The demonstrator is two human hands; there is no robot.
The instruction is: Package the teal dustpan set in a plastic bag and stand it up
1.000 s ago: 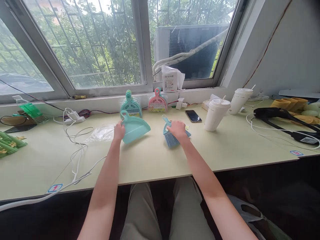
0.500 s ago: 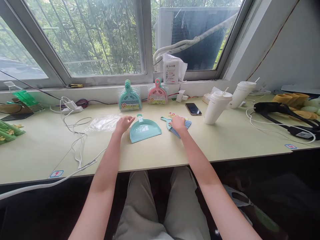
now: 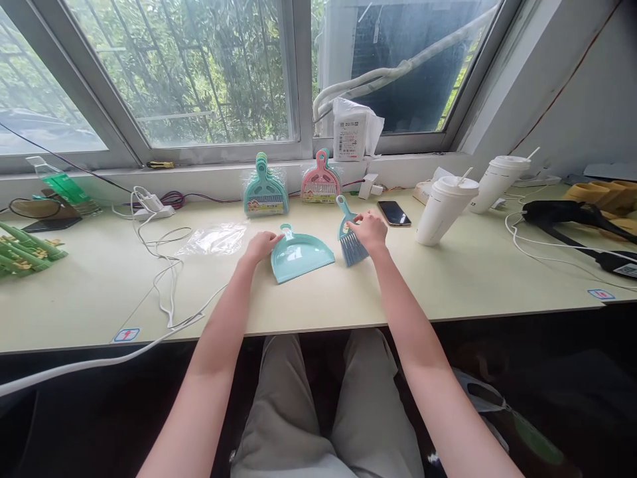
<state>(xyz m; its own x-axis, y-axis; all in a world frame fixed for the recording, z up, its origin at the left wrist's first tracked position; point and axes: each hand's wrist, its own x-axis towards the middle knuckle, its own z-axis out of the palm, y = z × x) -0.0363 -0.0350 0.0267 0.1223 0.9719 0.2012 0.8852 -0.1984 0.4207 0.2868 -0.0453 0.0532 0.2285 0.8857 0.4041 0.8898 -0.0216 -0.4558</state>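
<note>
R hand (image 3: 371,230), centre-right of frame: fingers clamped on the brush (image 3: 352,249) near its shoulder, handle toward top of frame, bristles toward the bottom. L hand (image 3: 263,245), centre: fingertips at the upper-left rim of the dustpan (image 3: 302,257), by its handle; can't tell if they're pinching or just touching. Dustpan looks flat on the table (image 3: 318,302), mid-frame, w/ brush just beside it, apart.

Handling, my judgement: L hand should steady the pan lightly at the handle end, no lifting of the front lip. R grip is OK for small turns, but a hold nearer the handle would give better ctrl. Bristles shouldn't be pressed hard, else they'd splay. Move slow, esp. w/ pan so near.

Labels: teal packs (image 3: 265,189) & pink packs (image 3: 321,182), upper centre, have printed cards; text too small to read. White packet (image 3: 349,138), top centre: barcode + fine print, no brand legible. Table stickers, lower L (image 3: 127,334) & far R (image 3: 601,294): blue border, red mark. Black item (image 3: 565,216), R edge: white label, unreadable. Cup (image 3: 442,212), R of centre: no legible brand.
</note>
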